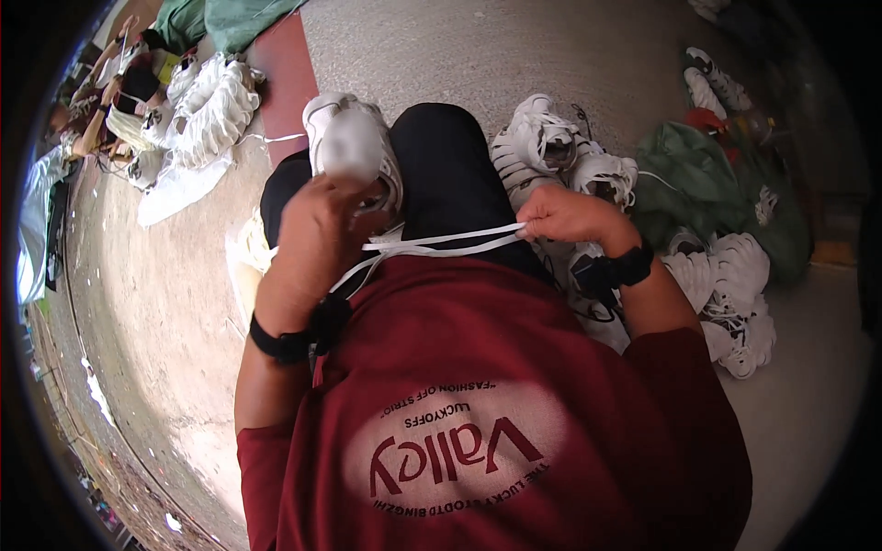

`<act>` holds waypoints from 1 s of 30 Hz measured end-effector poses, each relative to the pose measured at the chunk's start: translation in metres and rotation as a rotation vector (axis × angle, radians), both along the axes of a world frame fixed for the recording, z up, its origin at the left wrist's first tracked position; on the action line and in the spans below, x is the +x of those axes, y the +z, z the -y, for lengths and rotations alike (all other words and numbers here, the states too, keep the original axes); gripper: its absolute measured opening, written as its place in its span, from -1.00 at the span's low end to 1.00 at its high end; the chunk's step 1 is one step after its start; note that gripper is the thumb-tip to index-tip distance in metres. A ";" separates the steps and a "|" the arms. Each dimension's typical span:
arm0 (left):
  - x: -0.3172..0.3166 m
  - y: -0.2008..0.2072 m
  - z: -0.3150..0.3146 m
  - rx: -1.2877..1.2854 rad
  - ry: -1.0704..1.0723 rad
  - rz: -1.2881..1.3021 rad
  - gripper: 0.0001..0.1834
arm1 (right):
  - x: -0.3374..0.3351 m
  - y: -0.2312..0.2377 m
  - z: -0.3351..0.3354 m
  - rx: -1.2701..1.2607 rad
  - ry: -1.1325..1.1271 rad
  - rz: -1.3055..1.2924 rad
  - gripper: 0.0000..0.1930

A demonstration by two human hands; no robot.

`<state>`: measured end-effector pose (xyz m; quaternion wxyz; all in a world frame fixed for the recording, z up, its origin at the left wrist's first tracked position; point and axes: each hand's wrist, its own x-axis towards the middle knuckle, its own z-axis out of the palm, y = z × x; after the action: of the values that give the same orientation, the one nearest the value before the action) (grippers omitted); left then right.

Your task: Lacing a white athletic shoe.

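Note:
A white sneaker (pixel 323 118) rests on my left thigh, its toe pointing away from me; a blurred patch covers its tongue area. At the shoe's near end, my left hand (pixel 323 216) is closed with curled fingers, and what they grip is hidden. To the right, my right hand (pixel 571 219) pinches white shoelaces (pixel 459 241) between thumb and fingertips. The laces stretch nearly level across my lap toward the left hand, and a strand hangs in a curve below that wrist.
More white sneakers (pixel 542 138) are heaped beside my right knee, and others (pixel 735 275) lie farther right by a green sack (pixel 694 174). At the far left, another person's hands (pixel 110 92) are near a pile of white shoes (pixel 216 106). A pale yellow bundle (pixel 250 248) is by my left leg.

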<state>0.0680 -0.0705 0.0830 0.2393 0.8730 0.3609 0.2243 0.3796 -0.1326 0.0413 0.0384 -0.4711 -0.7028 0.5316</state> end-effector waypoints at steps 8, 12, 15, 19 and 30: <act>0.119 -0.038 0.011 0.041 -0.653 -0.208 -0.77 | 0.023 -0.025 0.041 0.090 -0.259 -0.092 -0.78; 0.137 -0.054 0.011 0.010 -0.721 -0.337 -0.80 | 0.034 -0.043 0.058 0.253 -0.643 -0.118 -0.79; 0.127 -0.055 0.006 -0.225 -0.562 -0.136 -0.86 | 0.046 -0.056 0.071 0.203 -0.894 -0.214 -0.80; 0.124 -0.049 0.006 -0.233 -0.521 -0.148 -0.88 | 0.047 -0.070 0.080 -0.034 -1.009 -0.348 -0.76; 0.131 -0.032 0.014 0.104 -0.465 -0.269 -0.84 | 0.028 -0.095 0.066 -0.015 -1.010 -0.594 -0.68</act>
<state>0.1990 -0.0844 0.0508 0.1892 0.9655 0.1674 0.0635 0.4078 -0.1983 -0.0539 0.4789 -0.5787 -0.3466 0.5618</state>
